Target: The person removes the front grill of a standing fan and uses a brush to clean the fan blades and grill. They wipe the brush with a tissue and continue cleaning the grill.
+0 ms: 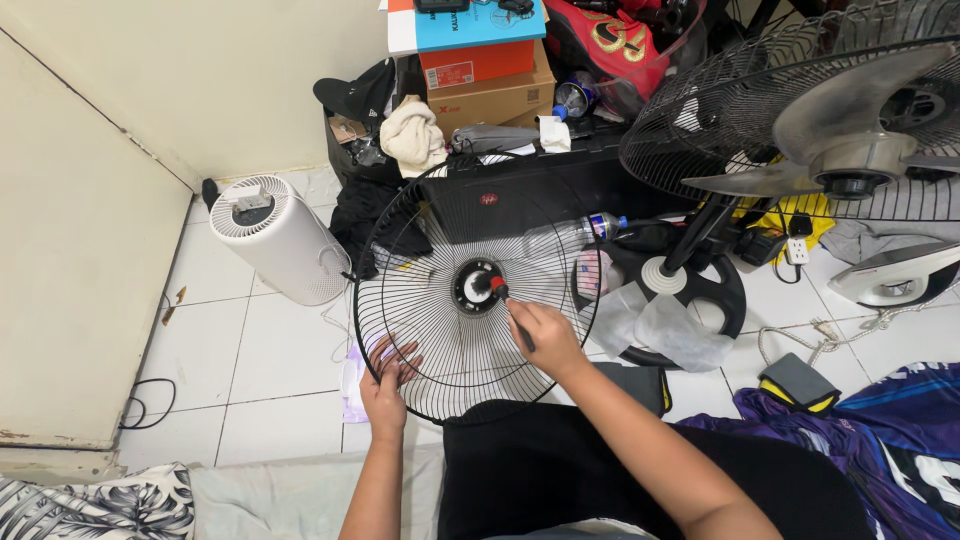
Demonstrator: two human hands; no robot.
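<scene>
black wire fan guard (440,330), red-tipped black screwdriver (508,305), white round air purifier (285,240), blue and orange boxes (478,40).

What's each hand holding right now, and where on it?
The left hand grips the black fan grille at its lower-left wires. The right hand holds a red-tipped brush by its handle.

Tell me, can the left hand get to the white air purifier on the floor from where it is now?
Probably yes. The left hand grips the fan grille rim, and the white air purifier stands just beyond on bare tile, with nothing between, though it must let go first.

Two bare forearms — no sleeves, no rings, black garment over lap
</scene>
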